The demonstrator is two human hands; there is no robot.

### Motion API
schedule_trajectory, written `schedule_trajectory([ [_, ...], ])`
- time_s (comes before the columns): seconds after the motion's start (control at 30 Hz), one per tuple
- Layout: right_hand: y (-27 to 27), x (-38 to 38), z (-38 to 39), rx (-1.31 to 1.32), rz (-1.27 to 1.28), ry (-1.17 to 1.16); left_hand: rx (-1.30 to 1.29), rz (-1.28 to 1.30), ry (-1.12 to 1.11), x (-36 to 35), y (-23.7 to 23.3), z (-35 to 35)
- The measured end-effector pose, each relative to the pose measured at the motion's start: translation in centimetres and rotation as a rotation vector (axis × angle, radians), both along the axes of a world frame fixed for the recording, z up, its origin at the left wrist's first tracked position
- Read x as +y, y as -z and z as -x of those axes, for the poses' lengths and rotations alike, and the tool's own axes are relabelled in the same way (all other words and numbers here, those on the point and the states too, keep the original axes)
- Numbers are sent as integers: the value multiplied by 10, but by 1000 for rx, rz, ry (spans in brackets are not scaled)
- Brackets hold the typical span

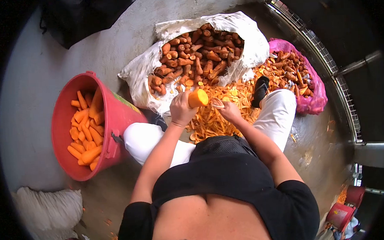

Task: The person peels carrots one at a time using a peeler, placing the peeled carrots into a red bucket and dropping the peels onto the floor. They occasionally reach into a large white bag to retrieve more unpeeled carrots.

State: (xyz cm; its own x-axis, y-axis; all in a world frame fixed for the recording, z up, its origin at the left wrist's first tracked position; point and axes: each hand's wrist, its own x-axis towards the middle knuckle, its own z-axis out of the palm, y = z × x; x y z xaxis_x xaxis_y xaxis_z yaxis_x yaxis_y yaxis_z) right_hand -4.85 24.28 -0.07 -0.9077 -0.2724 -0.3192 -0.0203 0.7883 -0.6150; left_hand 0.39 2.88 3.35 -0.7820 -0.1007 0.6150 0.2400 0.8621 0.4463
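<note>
Just above the lap, between knees in white trousers, the left hand [181, 111] is clamped around the lower part of a carrot [198, 97], holding it upright so its clean orange cut end faces up. The right hand [231, 112] sits just beside it, fingers curled shut on a small pale thing [217, 103]; whether that is a blade, a peeler or a slice is too small to tell. The step in hand looks like trimming or peeling this one carrot. By my judgement the next stroke calls for a firm left grip, with the edge drawn away from the thumb so the scraps drop forward.

Beyond the hands, a heap of orange peelings [213, 121] covers the floor [37, 62]. To the left a red bucket [124, 114] leans, partly filled with peeled carrots [86, 132]. Farther out an open white sack [248, 37] holds dusty unpeeled carrots [198, 56], and to the right a pink mesh bag [316, 101] holds more.
</note>
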Motion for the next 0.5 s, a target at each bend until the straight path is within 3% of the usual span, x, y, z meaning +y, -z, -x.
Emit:
schedule_trajectory([
  [0.07,42,15,17,-110,-66,90,-4,-85,-16,1,-3,-4],
  [0.1,37,14,18,-166,-103,130,-6,-133,-28,1,-3,-4],
  [0.13,24,15,18,-307,-14,245,2,-178,-18,-2,-3,-3],
  [0.27,38,25,19,-462,216,361,-74,-641,134,-13,6,7],
  [0.37,73,32,21,-467,343,374,-300,-1105,226,-21,8,9],
  [0.43,58,26,17,-489,370,385,-392,-1414,330,-23,11,8],
  [0.5,30,22,13,-509,240,330,-525,-1745,431,-27,9,5],
])
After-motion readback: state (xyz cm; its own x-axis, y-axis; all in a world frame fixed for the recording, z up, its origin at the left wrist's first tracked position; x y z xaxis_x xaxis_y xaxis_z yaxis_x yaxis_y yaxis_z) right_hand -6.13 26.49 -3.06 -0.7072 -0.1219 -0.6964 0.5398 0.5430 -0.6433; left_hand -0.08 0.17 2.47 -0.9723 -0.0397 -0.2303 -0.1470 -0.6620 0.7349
